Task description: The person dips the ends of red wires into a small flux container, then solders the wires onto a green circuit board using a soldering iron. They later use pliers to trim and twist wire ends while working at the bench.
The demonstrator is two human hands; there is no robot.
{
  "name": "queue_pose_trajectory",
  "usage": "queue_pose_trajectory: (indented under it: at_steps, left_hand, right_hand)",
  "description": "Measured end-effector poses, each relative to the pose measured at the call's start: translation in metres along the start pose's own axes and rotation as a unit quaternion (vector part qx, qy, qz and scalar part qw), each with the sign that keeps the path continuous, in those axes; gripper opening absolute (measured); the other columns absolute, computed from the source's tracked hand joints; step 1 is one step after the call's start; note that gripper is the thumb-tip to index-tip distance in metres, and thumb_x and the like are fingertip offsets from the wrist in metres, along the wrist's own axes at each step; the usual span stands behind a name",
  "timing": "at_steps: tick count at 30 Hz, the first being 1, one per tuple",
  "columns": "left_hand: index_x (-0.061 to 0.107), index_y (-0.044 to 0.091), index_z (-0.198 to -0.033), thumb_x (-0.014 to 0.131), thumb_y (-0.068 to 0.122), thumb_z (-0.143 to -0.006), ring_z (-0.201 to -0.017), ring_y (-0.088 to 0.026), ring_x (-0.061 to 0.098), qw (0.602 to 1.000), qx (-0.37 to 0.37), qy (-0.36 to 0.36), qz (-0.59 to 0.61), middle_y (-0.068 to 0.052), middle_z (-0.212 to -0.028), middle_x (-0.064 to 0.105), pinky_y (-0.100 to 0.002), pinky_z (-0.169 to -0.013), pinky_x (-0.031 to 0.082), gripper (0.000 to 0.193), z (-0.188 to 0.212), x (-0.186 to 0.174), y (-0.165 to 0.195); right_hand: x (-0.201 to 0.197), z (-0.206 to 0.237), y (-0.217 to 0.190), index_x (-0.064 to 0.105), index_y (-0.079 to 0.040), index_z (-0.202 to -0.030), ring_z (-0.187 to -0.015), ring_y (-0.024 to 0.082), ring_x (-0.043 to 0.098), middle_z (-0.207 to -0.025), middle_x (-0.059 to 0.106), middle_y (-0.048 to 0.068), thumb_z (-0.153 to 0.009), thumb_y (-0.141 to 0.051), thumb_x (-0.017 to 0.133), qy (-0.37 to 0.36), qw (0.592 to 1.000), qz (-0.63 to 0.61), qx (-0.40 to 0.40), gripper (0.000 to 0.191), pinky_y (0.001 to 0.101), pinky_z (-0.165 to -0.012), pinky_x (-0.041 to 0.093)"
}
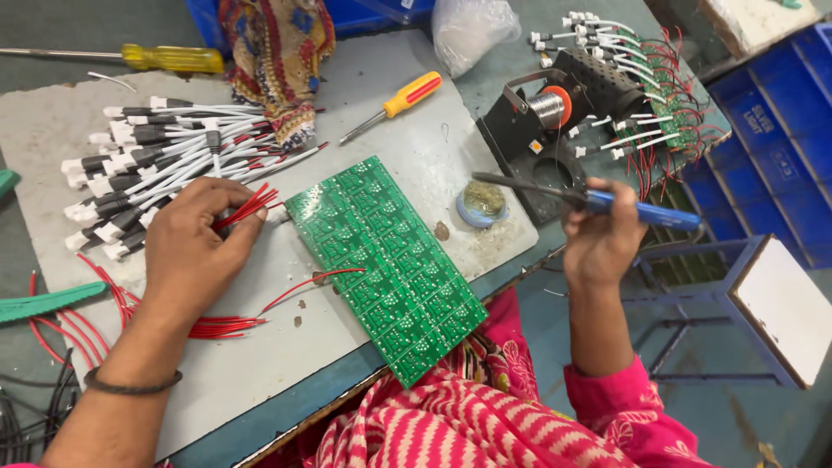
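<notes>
Fingers of the left hand (195, 247) curl palm-down, pinching red wires (251, 206) beside the green circuit board (386, 264); the raised right hand (602, 243) grips a blue-handled soldering iron (607, 204).

1. Circuit board panel (386, 269): lies at frame centre on the work board (260, 364), running diagonally toward the lower right.
2. My left hand (195, 247): left of the panel, resting on a bundle of loose wires (251, 206).
3. Pile of wired connectors (156, 165): upper left, behind my left hand.
4. Small screwdriver (394, 106): upper centre, behind the panel.
5. Large screwdriver (130, 57): top left, beyond the connector pile.
6. My right hand (602, 243): right of the panel, holding a soldering iron (598, 201) whose tip points left.
7. Flux tin (482, 204): just beside the iron's tip, between the panel and the solder stand (555, 130).
8. Finished wired boards (659, 95): upper right, behind the stand.
</notes>
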State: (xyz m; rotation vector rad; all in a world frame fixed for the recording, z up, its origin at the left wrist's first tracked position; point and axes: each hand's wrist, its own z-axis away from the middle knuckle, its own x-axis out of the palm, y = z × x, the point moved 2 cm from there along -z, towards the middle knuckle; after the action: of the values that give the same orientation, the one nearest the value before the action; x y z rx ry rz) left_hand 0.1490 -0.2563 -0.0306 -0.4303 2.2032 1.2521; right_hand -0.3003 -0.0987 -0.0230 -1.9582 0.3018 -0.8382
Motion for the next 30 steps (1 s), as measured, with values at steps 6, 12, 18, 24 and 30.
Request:
queue_pose_trajectory:
  at_steps: [6, 12, 18, 24, 30]
  left_hand:
    - [0.075, 0.004, -0.098, 0.075, 0.021, -0.090, -0.087, -0.025, 0.069, 1.000, -0.004, -0.010, -0.001, -0.007, -0.108, 0.073, -0.034, -0.072, 0.052, 0.019, -0.002, -0.005, 0.004]
    - [0.075, 0.005, -0.098, 0.074, 0.021, -0.090, -0.085, -0.024, 0.069, 0.999, -0.004, -0.010, 0.033, -0.006, -0.107, 0.073, -0.034, -0.070, 0.052, 0.019, -0.002, -0.008, 0.004]
    - [0.075, 0.004, -0.098, 0.075, 0.022, -0.089, -0.083, -0.026, 0.068, 0.999, -0.007, -0.020, 0.024, -0.007, -0.107, 0.073, -0.035, -0.069, 0.051, 0.021, -0.003, -0.009, 0.002]
    - [0.075, 0.004, -0.099, 0.074, 0.022, -0.089, -0.083, -0.026, 0.068, 0.999, -0.001, -0.020, 0.026, -0.007, -0.107, 0.073, -0.035, -0.069, 0.052, 0.020, -0.003, -0.009, 0.001]
    - [0.075, 0.004, -0.099, 0.075, 0.022, -0.089, -0.078, -0.027, 0.067, 0.999, -0.027, -0.032, 0.025, -0.007, -0.106, 0.073, -0.036, -0.068, 0.051, 0.021, -0.002, -0.008, -0.001]
  right_hand:
    - [0.045, -0.031, 0.021, 0.069, 0.000, -0.114, -0.067, 0.010, 0.064, -0.083, 0.068, 0.005, -0.108, -0.019, 0.066, -0.084, 0.954, 0.273, -0.093, 0.020, 0.0226, -0.060, 0.051]
    - [0.062, -0.043, 0.032, 0.070, 0.002, -0.112, -0.065, 0.009, 0.065, -0.081, 0.069, 0.005, -0.106, -0.017, 0.067, -0.115, 0.947, 0.292, -0.069, 0.021, 0.0228, -0.060, 0.055]
    - [0.060, -0.046, 0.027, 0.071, 0.003, -0.108, -0.065, 0.009, 0.066, -0.085, 0.071, 0.006, -0.105, -0.017, 0.068, -0.115, 0.944, 0.303, -0.066, 0.021, 0.0226, -0.057, 0.054]
    - [0.055, -0.036, 0.009, 0.071, 0.005, -0.105, -0.063, 0.011, 0.065, -0.082, 0.069, 0.007, -0.107, -0.018, 0.068, -0.122, 0.941, 0.307, -0.074, 0.023, 0.0224, -0.055, 0.052]
    - [0.057, -0.036, 0.003, 0.071, 0.006, -0.106, -0.064, 0.011, 0.065, -0.084, 0.069, 0.007, -0.108, -0.019, 0.067, -0.111, 0.938, 0.315, -0.092, 0.025, 0.0230, -0.055, 0.052]
